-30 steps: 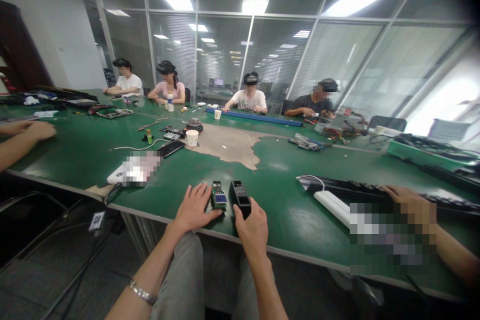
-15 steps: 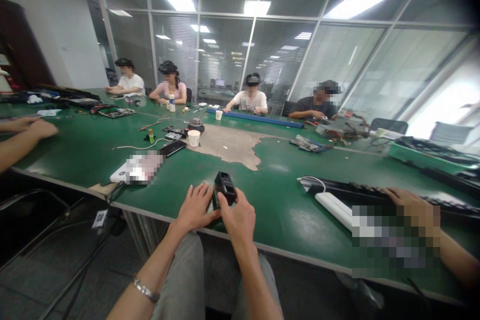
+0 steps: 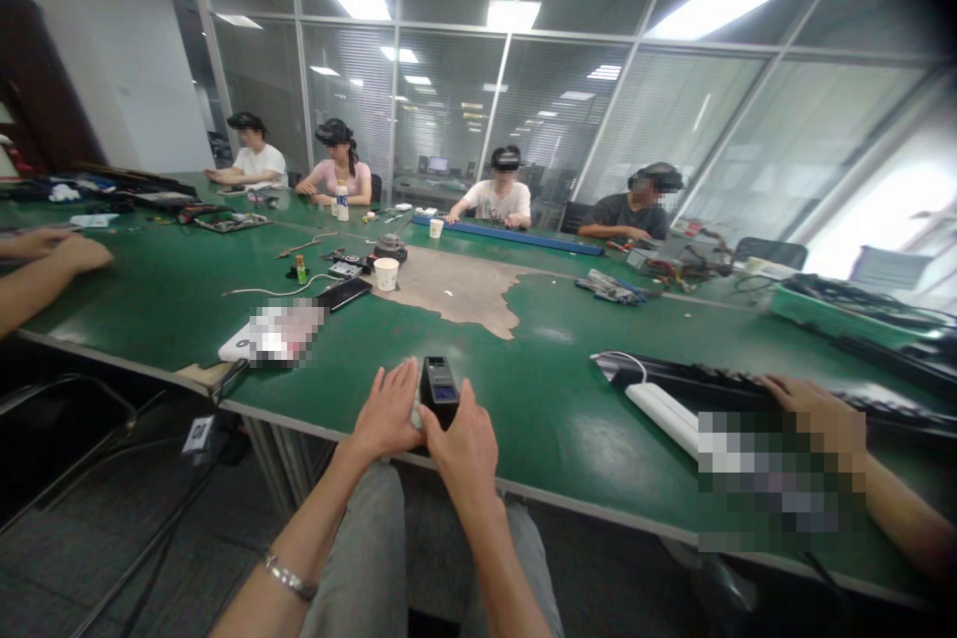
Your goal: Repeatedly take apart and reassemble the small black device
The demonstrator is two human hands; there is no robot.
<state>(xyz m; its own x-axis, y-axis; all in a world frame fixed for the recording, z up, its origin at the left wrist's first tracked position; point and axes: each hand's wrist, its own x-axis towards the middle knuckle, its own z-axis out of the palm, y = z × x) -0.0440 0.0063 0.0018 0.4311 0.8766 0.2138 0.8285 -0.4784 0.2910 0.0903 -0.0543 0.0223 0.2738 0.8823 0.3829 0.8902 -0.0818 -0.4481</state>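
A small black housing with a little screen (image 3: 440, 389) rests near the front edge of the green table (image 3: 553, 389), set over the green circuit board, which is now hidden. My right hand (image 3: 465, 444) grips the housing from the near side. My left hand (image 3: 389, 414) lies flat on the table against the housing's left side, fingers spread. A metal bracelet (image 3: 288, 580) is on my left wrist.
A white power strip (image 3: 662, 409) and a black keyboard (image 3: 718, 384) lie to the right under a co-worker's hand (image 3: 814, 414). Another person's arm (image 3: 45, 264) rests at far left. A paper cup (image 3: 386, 273), a phone (image 3: 342, 294) and tools sit mid-table; several people sit opposite.
My right hand lifted the black housing from the right of the green circuit board, swung it left and set it down over the board. My left hand stayed beside the board.
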